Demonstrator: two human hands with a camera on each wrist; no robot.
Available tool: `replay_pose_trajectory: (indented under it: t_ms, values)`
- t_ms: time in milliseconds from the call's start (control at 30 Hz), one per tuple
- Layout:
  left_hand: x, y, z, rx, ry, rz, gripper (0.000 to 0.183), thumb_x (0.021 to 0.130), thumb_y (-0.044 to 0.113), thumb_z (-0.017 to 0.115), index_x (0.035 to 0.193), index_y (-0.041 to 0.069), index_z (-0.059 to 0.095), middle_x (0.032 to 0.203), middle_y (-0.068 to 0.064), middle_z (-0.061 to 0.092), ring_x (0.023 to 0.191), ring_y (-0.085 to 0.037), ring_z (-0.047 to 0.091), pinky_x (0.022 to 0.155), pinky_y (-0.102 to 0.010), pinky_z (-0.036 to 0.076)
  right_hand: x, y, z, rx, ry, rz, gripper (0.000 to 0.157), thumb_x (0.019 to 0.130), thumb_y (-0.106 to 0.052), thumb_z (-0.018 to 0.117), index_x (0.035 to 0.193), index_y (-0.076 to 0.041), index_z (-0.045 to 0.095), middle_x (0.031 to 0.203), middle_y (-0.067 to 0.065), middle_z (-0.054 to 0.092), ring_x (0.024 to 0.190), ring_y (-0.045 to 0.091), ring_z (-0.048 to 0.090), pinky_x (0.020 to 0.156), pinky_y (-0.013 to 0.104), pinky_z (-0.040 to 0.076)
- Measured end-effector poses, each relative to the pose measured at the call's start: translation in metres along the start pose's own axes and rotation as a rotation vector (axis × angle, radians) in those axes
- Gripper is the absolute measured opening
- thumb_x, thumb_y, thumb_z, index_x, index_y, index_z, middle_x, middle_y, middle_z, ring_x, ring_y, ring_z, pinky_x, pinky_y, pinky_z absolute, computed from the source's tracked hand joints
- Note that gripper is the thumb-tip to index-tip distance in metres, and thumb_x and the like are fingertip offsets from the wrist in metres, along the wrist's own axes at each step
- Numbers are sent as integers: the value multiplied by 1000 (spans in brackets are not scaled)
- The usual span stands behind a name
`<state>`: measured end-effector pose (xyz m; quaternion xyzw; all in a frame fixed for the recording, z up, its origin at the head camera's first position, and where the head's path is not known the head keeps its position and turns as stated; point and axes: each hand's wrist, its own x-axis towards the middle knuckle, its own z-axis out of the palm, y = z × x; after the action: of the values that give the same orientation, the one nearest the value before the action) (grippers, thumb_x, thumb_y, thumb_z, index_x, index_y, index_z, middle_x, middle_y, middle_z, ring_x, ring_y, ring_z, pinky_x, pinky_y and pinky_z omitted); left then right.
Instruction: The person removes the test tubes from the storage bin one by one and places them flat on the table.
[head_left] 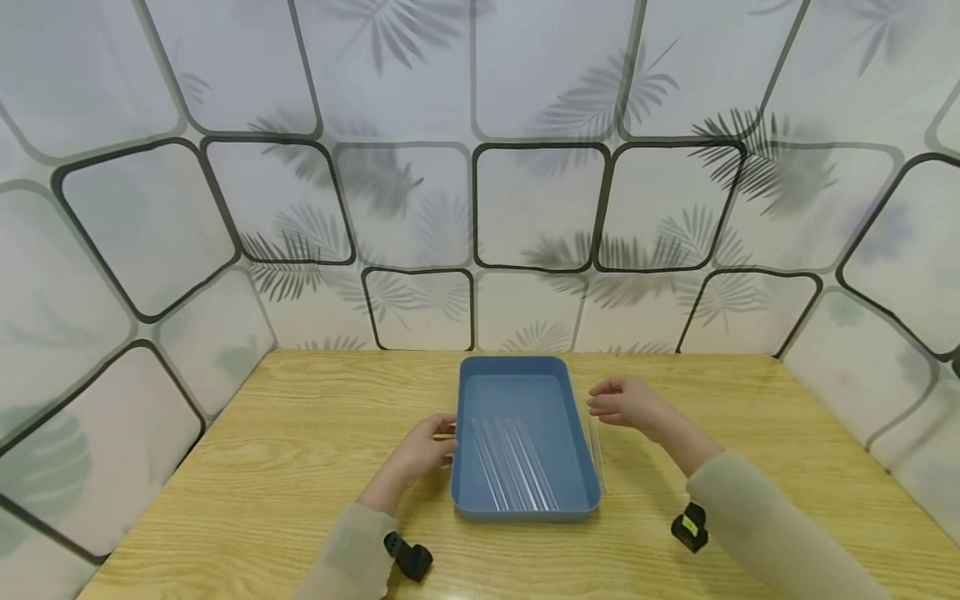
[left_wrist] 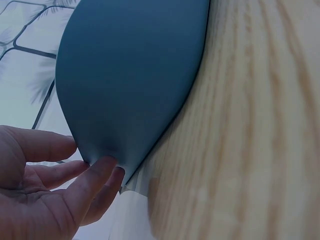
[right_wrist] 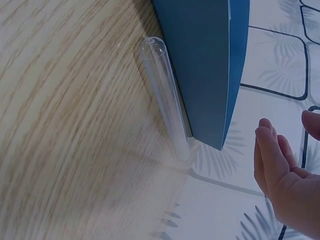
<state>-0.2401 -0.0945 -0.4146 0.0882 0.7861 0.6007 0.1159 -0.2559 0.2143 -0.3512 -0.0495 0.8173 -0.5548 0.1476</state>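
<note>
A blue rectangular tray (head_left: 516,395) lies on the table, its long sides running away from me. Inside, several clear glass test tubes (head_left: 516,471) lie side by side toward its near end. My left hand (head_left: 417,450) rests its fingertips against the tray's left wall; the left wrist view shows the fingers (left_wrist: 90,187) on the outer side of the wall. Along the tray's right side lies one more clear test tube (right_wrist: 165,95), on the table. Over that tube's far end is my right hand (head_left: 630,406), fingers loosely extended and nothing in them.
The wooden table (head_left: 337,417) extends on both sides of the tray. A patterned white curtain (head_left: 420,208) with leaf prints stands behind the table and along its sides. Each sleeve carries a small black wrist device (head_left: 408,557).
</note>
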Motion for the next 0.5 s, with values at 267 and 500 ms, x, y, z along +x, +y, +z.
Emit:
replay_pose_trajectory:
  t_ms: [267, 500]
  values:
    - [1, -2, -1, -1, -12, 2, 43, 86, -6, 44, 128, -12, 34, 122, -30, 40, 108, -40, 44, 74, -40, 50, 6, 0, 4, 11, -19, 0, 39, 89, -7, 50, 117, 17, 37, 114, 29, 45, 102, 32, 52, 84, 36, 46]
    - [1, -2, -1, -19, -20, -12, 44, 88, -5, 44, 130, -11, 32, 124, -30, 38, 109, -40, 44, 73, -40, 50, 11, -3, 14, 12, -50, 2, 39, 90, -6, 48, 119, 18, 37, 116, 30, 45, 105, 35, 50, 86, 37, 44]
